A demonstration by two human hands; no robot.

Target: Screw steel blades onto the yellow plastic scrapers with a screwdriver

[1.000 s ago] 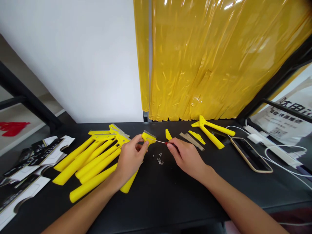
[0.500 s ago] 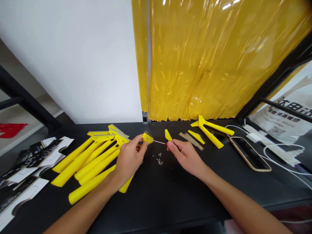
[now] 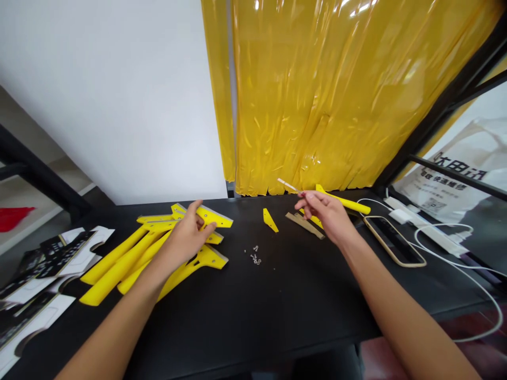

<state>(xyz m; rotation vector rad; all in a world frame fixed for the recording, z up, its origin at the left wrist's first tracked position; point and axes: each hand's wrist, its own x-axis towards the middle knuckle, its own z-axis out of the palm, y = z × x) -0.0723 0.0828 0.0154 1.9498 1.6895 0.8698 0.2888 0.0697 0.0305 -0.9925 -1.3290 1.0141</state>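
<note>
Yellow scrapers [image 3: 119, 267] overlapping, slim screwdriver [image 3: 289, 186] tilted

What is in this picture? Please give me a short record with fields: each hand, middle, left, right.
Left hand: at a yellow scraper; firmness of grip unclear
Right hand: holding a screwdriver, tip pointing up and left
Middle: small screws and washers, loose yellow plate
Left: black-and-white cards
Right: phone, white power strip
</note>
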